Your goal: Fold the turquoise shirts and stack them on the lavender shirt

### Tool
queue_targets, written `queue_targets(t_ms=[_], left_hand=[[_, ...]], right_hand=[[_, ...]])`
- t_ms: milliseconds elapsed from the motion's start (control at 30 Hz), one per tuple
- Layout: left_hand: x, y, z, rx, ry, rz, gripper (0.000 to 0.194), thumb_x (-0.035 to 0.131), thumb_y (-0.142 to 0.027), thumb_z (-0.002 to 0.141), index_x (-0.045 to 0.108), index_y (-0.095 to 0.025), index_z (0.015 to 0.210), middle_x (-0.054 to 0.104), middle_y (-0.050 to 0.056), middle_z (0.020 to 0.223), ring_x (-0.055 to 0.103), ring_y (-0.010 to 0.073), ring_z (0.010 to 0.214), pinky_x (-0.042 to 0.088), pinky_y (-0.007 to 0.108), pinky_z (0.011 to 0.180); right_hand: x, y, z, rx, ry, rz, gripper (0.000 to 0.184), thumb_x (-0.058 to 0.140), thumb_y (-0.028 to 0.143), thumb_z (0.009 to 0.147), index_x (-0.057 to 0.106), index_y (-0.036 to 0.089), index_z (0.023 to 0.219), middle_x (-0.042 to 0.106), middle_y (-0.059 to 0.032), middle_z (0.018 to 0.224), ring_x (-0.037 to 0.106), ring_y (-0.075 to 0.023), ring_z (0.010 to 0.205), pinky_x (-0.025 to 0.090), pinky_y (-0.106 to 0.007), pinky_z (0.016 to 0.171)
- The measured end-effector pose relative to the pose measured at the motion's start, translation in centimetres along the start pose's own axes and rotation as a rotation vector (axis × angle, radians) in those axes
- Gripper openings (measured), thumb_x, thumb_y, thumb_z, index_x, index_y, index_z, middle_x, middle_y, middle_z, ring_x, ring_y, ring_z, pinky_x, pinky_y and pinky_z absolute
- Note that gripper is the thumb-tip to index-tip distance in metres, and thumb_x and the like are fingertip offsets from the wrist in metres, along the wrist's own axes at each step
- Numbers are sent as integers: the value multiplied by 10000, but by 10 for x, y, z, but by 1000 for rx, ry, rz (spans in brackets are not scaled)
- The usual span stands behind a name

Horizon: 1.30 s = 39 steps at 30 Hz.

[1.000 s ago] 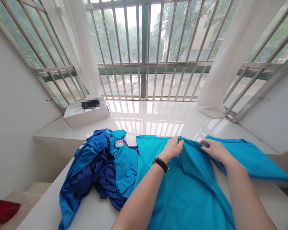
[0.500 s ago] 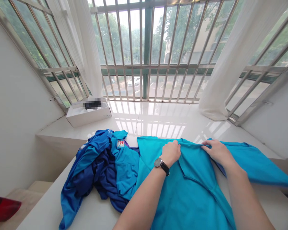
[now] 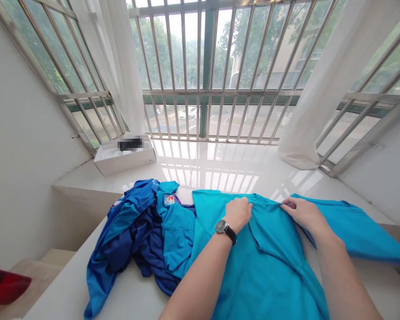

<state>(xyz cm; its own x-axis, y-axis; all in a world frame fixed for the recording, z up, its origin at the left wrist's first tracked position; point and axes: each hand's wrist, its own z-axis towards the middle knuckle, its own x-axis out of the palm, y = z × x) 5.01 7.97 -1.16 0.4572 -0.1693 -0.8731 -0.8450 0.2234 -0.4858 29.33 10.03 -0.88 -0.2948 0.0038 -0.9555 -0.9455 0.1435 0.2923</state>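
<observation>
A turquoise shirt (image 3: 263,275) lies spread on the white table, with one sleeve folded inward over its body. My left hand (image 3: 239,214), wearing a watch on the wrist, is closed on the cloth near the shirt's upper edge. At the shirt's far right corner, my right hand (image 3: 305,214) pinches the edge between thumb and fingers. The stretch of edge between both hands looks taut. To the left sits a rumpled heap of blue clothes (image 3: 146,240) with a small badge on one piece. A folded turquoise garment (image 3: 356,229) lies right of my right hand.
Behind the table is a white windowsill (image 3: 216,164) with an open white box (image 3: 126,161) at its left. White curtains (image 3: 300,142) hang before the barred window. A red object (image 3: 6,284) shows at the lower left, and a white table (image 3: 133,293) carries the clothes.
The view has shifted slightly, so everything appears a little to the right. Both hands keep their grip on the shirt in nearly the same position.
</observation>
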Motion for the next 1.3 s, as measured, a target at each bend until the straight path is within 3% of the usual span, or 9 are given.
queue_targets(t_ms=[167,367,467,600,733,933,1300], left_hand=[[-4,2,1,11,37,16,288,486,-376,937,708,-210,1016,726,122,1052,684,288,978,539,355,815],[-5,3,4,2,30,11,275,500,-322,916,727,-188,997,727,137,1038,684,289,983,543,354,819],[-3,4,5,-4,15,4,280,489,-315,933,716,-171,1011,724,151,1036,685,290,975,539,358,818],[1,5,5,-21,-4,-18,265,480,-322,957,691,-186,1040,719,136,1047,686,269,968,528,337,821],[5,5,7,-28,-26,-22,267,471,-324,970,673,-181,1072,717,141,1044,691,275,949,531,340,808],[9,7,12,-47,-74,-21,268,468,-306,980,666,-150,1070,719,162,1028,694,290,924,539,351,778],[8,7,12,-70,-56,-24,247,498,-291,973,663,-147,1088,708,161,1048,690,291,948,539,349,803]], right_hand=[[-1,-2,-2,17,41,39,321,545,487,797,742,245,873,747,-66,826,693,-277,817,495,-341,667],[3,-3,1,21,9,153,205,571,377,740,724,240,748,772,-46,727,716,-276,825,498,-330,668],[5,-4,3,73,24,267,222,557,377,743,713,225,781,787,-60,790,720,-269,750,516,-337,657],[6,-5,5,124,149,392,252,572,361,734,691,193,878,789,-87,884,677,-226,542,541,-354,623],[4,-3,4,108,209,440,284,609,367,739,686,178,937,782,-99,853,708,-249,582,571,-371,701],[3,0,0,90,205,547,361,622,406,760,666,190,1047,747,-137,1108,734,-259,641,596,-396,734],[10,8,0,145,267,570,478,682,464,704,679,139,1054,696,-189,1222,750,-284,685,599,-368,734]])
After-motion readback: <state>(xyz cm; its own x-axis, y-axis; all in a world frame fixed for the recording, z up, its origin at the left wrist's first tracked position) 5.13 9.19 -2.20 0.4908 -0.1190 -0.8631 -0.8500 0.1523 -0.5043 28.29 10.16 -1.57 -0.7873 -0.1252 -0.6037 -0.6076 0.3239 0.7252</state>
